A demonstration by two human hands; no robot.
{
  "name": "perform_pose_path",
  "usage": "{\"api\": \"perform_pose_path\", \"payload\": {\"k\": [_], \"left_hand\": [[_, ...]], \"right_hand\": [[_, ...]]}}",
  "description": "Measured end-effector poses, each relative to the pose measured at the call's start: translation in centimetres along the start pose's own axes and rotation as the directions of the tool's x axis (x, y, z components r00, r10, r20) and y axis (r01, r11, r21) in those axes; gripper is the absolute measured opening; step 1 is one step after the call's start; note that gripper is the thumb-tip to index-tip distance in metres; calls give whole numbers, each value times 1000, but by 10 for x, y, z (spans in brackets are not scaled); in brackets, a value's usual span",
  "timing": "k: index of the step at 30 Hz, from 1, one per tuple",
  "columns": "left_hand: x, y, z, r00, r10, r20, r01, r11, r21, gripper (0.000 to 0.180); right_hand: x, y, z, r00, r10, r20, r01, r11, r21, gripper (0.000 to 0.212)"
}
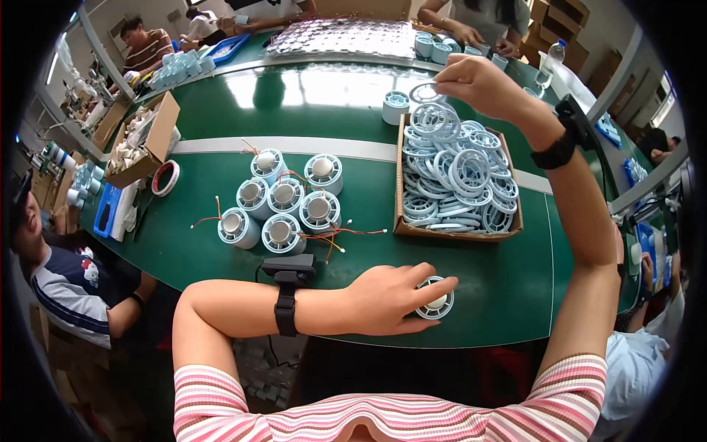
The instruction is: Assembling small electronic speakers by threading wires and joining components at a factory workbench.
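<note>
Our left hand [389, 298] curls around a pale-blue motor housing [442, 302] near the green table's [515, 287] front edge; our right hand [479, 82] pinches a ring [415, 94] above the cardboard box [456, 234]. Ring-picking seems in hand; next probably calls for centring it over the housing.

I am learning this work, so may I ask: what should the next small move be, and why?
Probably bring the right hand, with its pale-blue ring, toward the round light-blue housing under the left hand: the ring seems pinched near the far side of the cardboard box, while the left hand grips the housing near the green bench's edge.
</note>
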State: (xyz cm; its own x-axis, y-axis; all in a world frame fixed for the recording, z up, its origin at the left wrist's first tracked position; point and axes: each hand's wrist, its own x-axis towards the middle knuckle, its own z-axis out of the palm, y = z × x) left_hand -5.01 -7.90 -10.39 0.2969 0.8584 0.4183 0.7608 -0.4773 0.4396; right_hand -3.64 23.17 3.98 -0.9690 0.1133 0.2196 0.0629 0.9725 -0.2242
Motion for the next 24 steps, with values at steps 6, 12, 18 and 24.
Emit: {"api": "perform_pose_path", "payload": {"k": [6,12,18,24], "left_hand": [[0,2,1,998,-14,-65,11,998,-57,61],[-3,8,-3,989,-145,-6,143,984,-105,60],[9,21,-21,891,-421,173,455,840,-297,65],[1,17,-12,825,-518,225,540,605,-585,69]], "right_hand": [[-84,-32,-9,838,-261,-480,317,947,40,22],[-208,-103,39,890,-150,-430,184,982,38,39],[-275,-124,97,973,42,-228,-30,998,56,42],[-277,-152,105,901,398,-174,-343,897,278,44]]}}
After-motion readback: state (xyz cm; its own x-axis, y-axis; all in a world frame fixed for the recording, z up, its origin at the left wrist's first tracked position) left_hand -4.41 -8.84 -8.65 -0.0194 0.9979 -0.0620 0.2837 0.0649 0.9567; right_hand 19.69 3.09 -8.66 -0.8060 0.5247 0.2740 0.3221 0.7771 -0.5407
